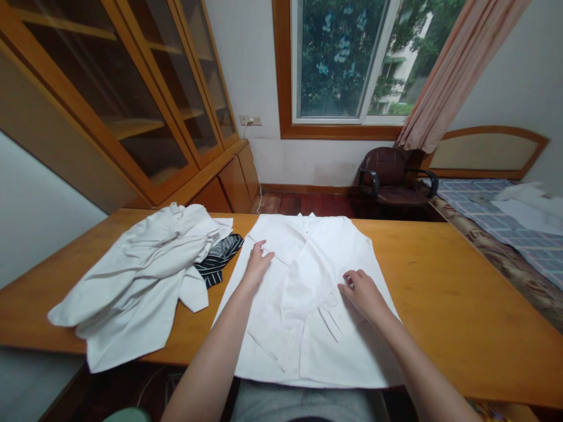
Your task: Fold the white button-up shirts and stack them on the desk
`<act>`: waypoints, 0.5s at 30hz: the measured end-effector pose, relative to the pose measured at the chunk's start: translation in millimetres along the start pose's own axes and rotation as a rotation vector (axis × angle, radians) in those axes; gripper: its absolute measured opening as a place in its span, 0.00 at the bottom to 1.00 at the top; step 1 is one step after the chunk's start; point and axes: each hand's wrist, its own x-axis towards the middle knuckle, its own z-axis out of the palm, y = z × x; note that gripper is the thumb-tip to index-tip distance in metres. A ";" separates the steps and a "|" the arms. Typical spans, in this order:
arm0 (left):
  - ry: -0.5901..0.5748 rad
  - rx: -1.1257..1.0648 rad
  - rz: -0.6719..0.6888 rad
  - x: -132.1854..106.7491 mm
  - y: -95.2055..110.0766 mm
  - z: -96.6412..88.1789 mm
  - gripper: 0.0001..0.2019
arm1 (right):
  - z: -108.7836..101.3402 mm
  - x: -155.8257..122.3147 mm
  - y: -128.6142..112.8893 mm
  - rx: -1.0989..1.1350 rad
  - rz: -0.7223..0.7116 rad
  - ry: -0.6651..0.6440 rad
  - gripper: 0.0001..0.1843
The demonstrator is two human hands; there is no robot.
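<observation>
A white shirt (321, 328) lies spread flat on the wooden table (448, 293) right in front of me, its sleeves folded in over the body. My left hand (257, 262) rests flat on the shirt's upper left part, fingers stretched out over a folded edge. My right hand (360, 291) sits on the middle right of the shirt, fingers curled down and pressing or pinching the cloth at a fold.
A crumpled heap of white garments (141, 275) lies at the table's left, with a dark striped cloth (220, 258) tucked against it. Wooden glass-door cabinets (132, 99) stand at left. A brown armchair (391, 176) sits below the window, and a bed (519, 234) stands at right.
</observation>
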 end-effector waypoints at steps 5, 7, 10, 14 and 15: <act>-0.025 -0.329 -0.151 -6.4 20.7 2.9 0.23 | -3.2 4.7 -3.3 0.026 0.006 -0.033 0.11; -0.010 -0.393 -0.164 -8.5 25.8 4.4 0.23 | -5.0 7.9 -3.3 0.099 -0.001 -0.052 0.12; 0.065 -0.455 -0.185 -9.2 27.2 8.3 0.26 | -5.5 13.3 -1.2 0.206 0.004 -0.086 0.14; 0.028 -0.491 -0.228 -9.6 20.8 15.5 0.37 | -0.6 17.6 4.4 0.308 0.061 -0.104 0.17; -0.006 -0.476 -0.214 -10.2 18.7 17.3 0.39 | 0.7 17.5 5.4 0.323 0.080 -0.112 0.18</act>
